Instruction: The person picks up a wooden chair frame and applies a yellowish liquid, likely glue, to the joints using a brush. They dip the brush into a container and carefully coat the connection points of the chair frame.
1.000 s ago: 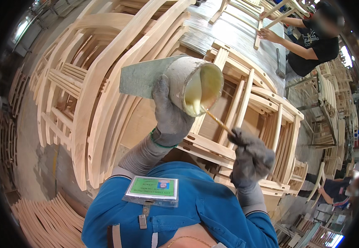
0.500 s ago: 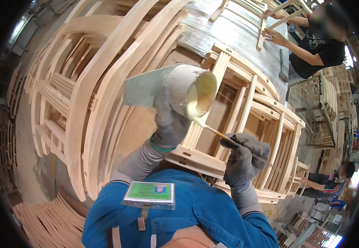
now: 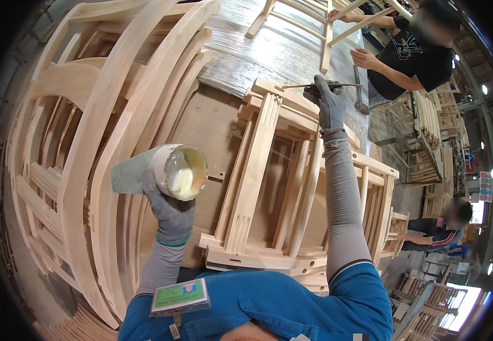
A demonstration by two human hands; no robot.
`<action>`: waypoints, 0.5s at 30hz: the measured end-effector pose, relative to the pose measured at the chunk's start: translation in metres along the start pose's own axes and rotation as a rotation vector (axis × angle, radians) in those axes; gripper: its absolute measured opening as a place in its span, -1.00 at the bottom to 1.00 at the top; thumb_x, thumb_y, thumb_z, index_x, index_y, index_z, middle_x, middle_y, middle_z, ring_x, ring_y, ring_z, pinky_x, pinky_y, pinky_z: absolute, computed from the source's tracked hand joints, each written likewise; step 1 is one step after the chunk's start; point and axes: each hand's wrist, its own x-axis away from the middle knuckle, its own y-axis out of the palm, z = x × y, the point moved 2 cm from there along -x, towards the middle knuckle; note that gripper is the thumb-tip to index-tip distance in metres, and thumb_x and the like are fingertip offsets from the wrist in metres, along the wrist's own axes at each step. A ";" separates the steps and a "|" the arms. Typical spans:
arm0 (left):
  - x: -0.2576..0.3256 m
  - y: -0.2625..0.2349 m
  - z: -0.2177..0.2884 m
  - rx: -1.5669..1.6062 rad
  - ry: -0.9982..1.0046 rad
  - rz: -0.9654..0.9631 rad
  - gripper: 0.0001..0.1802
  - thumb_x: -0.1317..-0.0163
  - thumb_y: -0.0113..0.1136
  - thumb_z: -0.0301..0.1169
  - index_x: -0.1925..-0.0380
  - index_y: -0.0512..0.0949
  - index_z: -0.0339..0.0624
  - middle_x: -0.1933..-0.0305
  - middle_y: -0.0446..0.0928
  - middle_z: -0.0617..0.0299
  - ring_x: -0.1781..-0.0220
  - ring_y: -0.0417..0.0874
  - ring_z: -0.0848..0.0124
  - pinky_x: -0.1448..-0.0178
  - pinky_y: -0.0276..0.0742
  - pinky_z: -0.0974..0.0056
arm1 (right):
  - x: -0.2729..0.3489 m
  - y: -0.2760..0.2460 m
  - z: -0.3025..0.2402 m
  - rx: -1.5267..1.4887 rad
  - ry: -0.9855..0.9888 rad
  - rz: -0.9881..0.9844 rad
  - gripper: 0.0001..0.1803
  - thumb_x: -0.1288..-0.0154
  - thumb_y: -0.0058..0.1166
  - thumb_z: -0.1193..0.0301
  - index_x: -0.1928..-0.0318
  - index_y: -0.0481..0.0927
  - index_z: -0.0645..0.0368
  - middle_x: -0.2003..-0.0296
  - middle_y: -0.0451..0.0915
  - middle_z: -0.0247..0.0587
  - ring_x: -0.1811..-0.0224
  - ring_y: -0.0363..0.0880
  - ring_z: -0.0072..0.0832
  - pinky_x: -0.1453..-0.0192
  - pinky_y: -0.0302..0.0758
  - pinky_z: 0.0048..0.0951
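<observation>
My gloved left hand (image 3: 170, 215) is closed around a round pot (image 3: 164, 170), which is tilted so its mouth shows pale, creamy glue-like liquid. A flat grey-green piece (image 3: 128, 172) juts from the pot's left side. Stretched far forward, my gloved right hand (image 3: 329, 105) pinches a thin brush (image 3: 296, 86). The brush lies nearly level, its left tip at the far end of a pale wooden chair frame (image 3: 252, 176) in the stack before me; whether the tip touches the wood I cannot tell.
Curved wooden chair parts (image 3: 116, 113) stand piled at my left. Beyond the frames is a table (image 3: 241, 45) covered in shiny film, where a co-worker (image 3: 411, 57) handles a wooden frame (image 3: 327, 40). A hammer-like tool (image 3: 360, 94) lies near its edge. Another person (image 3: 445, 227) works at far right.
My right hand has gone from beside the pot out to the frame's far end with the brush. My left hand has lowered the pot leftward, and the brush is no longer at its mouth.
</observation>
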 end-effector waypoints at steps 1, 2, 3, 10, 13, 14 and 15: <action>0.002 -0.004 -0.002 -0.041 0.046 0.006 -0.51 -0.31 -0.15 -0.15 -0.24 0.10 0.26 -0.28 0.15 0.26 -0.30 0.19 0.27 -0.29 0.26 0.12 | -0.005 0.001 0.006 -0.019 0.026 0.001 -0.75 -0.12 0.19 0.43 0.39 0.43 0.38 0.51 0.55 -0.03 0.55 0.60 -0.38 0.51 0.63 -0.47; 0.002 -0.005 -0.004 -0.080 0.090 0.009 -0.51 -0.31 -0.15 -0.13 -0.24 0.11 0.23 -0.27 0.17 0.26 -0.29 0.20 0.28 -0.29 0.26 0.13 | -0.008 -0.001 0.011 -0.009 0.034 -0.001 -0.76 -0.13 0.18 0.43 0.39 0.44 0.38 0.51 0.55 -0.03 0.55 0.60 -0.37 0.49 0.63 -0.46; 0.000 -0.002 -0.002 -0.001 0.018 0.101 -0.50 -0.30 -0.16 -0.07 -0.22 0.14 0.15 -0.25 0.21 0.26 -0.28 0.23 0.30 -0.27 0.29 0.15 | -0.010 0.001 0.015 -0.001 0.044 -0.006 -0.77 -0.14 0.17 0.43 0.40 0.46 0.37 0.51 0.55 -0.04 0.54 0.60 -0.36 0.47 0.63 -0.46; -0.008 -0.003 -0.006 0.158 -0.136 0.193 -0.48 -0.28 -0.14 -0.01 -0.19 0.21 0.05 -0.20 0.27 0.27 -0.25 0.28 0.34 -0.25 0.31 0.19 | -0.016 0.000 0.027 0.102 -0.017 0.024 -0.76 -0.13 0.18 0.42 0.38 0.45 0.36 0.51 0.54 -0.07 0.54 0.60 -0.37 0.47 0.64 -0.46; -0.010 0.003 -0.005 0.164 -0.142 0.208 -0.48 -0.28 -0.15 0.01 -0.15 0.26 0.02 -0.17 0.32 0.27 -0.22 0.32 0.35 -0.24 0.32 0.20 | -0.017 0.008 0.029 0.065 -0.035 0.025 -0.75 -0.12 0.19 0.40 0.39 0.44 0.35 0.51 0.54 -0.09 0.53 0.60 -0.39 0.48 0.64 -0.46; -0.012 0.004 -0.004 0.215 -0.184 0.245 -0.49 -0.28 -0.16 0.01 -0.14 0.28 0.02 -0.15 0.33 0.27 -0.20 0.34 0.34 -0.24 0.32 0.20 | -0.016 0.016 0.034 0.076 -0.006 0.005 -0.73 -0.12 0.19 0.39 0.40 0.44 0.35 0.50 0.53 -0.10 0.52 0.59 -0.40 0.49 0.64 -0.47; -0.014 0.005 -0.004 0.271 -0.227 0.275 -0.49 -0.28 -0.16 0.02 -0.13 0.30 0.01 -0.14 0.35 0.27 -0.19 0.35 0.34 -0.24 0.33 0.20 | -0.017 0.019 0.037 0.113 -0.025 0.030 -0.73 -0.11 0.19 0.37 0.41 0.45 0.36 0.53 0.54 -0.11 0.56 0.57 -0.43 0.51 0.60 -0.49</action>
